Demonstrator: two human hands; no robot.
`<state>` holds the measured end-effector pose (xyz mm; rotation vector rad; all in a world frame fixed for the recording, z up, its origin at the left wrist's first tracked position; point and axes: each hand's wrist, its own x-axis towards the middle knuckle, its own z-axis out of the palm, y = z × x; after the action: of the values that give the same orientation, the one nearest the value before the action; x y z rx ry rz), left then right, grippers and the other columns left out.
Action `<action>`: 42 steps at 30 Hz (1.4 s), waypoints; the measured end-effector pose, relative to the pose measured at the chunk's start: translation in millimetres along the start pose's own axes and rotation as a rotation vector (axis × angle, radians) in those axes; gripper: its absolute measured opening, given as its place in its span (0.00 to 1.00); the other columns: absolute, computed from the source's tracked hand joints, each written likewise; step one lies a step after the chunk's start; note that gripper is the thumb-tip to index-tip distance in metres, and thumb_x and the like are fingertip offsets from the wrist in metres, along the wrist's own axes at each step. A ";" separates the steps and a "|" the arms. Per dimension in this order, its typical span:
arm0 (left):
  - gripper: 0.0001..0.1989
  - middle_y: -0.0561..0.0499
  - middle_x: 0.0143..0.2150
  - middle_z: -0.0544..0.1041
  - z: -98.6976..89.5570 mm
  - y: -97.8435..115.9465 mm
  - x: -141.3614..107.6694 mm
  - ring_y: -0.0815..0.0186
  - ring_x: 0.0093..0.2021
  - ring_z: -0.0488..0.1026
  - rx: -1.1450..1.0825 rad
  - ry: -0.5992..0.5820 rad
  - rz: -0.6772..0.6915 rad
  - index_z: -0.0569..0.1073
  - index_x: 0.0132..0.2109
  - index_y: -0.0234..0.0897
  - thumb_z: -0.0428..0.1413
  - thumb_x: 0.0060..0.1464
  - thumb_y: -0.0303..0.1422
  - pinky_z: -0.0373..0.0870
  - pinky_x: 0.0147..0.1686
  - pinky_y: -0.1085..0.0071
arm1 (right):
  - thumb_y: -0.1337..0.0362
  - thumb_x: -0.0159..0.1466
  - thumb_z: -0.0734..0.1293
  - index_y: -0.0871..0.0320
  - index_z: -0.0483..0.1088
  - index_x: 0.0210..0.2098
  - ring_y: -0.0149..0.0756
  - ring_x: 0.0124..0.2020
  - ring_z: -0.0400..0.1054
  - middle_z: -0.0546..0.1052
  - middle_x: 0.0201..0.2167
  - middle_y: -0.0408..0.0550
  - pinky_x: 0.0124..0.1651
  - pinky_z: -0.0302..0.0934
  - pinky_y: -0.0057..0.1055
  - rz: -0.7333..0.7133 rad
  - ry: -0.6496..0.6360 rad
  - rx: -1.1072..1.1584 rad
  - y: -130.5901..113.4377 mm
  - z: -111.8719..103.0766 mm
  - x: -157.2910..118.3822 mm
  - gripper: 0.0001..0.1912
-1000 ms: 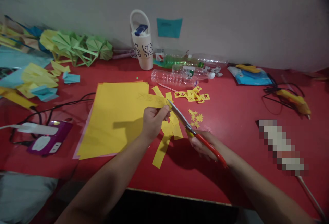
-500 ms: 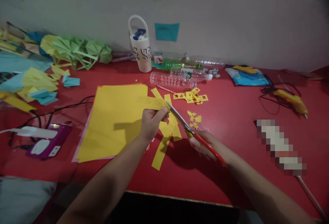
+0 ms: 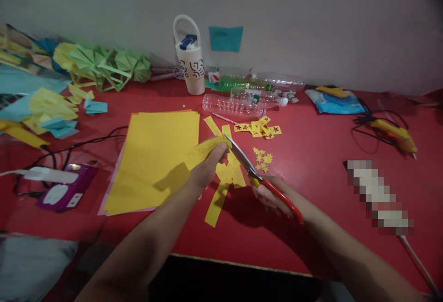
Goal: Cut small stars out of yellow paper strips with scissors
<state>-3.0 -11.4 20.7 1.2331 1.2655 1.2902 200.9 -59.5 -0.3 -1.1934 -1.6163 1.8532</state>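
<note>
Between thumb and fingers, my left hand pinches a yellow paper strip with faint pencil outlines on it. My right hand grips red-handled scissors, whose blades point up and left and meet the strip's right end, beside my left thumb. Under the hands, loose yellow strips lie crossed on the red table. Small cut-out yellow stars form a little heap right of the blades. Behind them are strips with star-shaped holes.
Yellow sheets are stacked at left, near a purple power strip with cables. Plastic bottles and a white tumbler stand or lie along the wall. A glue gun rests at right; folded paper shapes crowd the far left.
The yellow strip has turned in my left hand, its free left end swinging down toward me. The scissors stay at its right end, and the view has shifted slightly.
</note>
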 end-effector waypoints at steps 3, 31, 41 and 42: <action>0.17 0.51 0.18 0.70 -0.1 1.0 0.1 0.68 0.22 0.67 0.001 -0.001 0.024 0.66 0.17 0.40 0.56 0.50 0.40 0.71 0.24 0.72 | 0.33 0.61 0.61 0.54 0.57 0.27 0.23 0.14 0.49 0.55 0.15 0.31 0.16 0.52 0.24 -0.002 -0.012 -0.005 0.3 -0.6 -0.3 0.29; 0.13 0.53 0.14 0.67 -6.6 -21.4 8.6 0.73 0.17 0.62 -0.223 -0.005 -0.221 0.69 0.16 0.37 0.58 0.39 0.39 0.60 0.18 0.73 | 0.33 0.62 0.59 0.54 0.55 0.26 0.25 0.17 0.51 0.57 0.19 0.36 0.17 0.49 0.24 -0.076 -0.055 -0.142 4.2 -6.4 1.1 0.30; 0.14 0.53 0.14 0.66 -6.8 -18.3 8.2 0.74 0.17 0.62 -0.256 0.004 -0.240 0.67 0.14 0.37 0.59 0.38 0.39 0.60 0.17 0.74 | 0.38 0.65 0.60 0.54 0.56 0.27 0.23 0.15 0.49 0.56 0.17 0.33 0.16 0.51 0.23 -0.045 -0.071 -0.051 9.4 -4.0 0.5 0.26; 0.14 0.54 0.14 0.66 -6.6 -18.4 7.9 0.74 0.17 0.62 -0.261 0.007 -0.240 0.67 0.14 0.37 0.59 0.37 0.39 0.60 0.17 0.74 | 0.38 0.65 0.60 0.54 0.56 0.27 0.23 0.15 0.49 0.56 0.17 0.33 0.16 0.50 0.23 -0.045 -0.070 -0.046 10.0 -4.0 0.4 0.26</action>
<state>-10.8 -3.1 3.0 0.8661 1.1680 1.2384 206.1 -59.3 -9.6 -1.1137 -1.7174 1.8584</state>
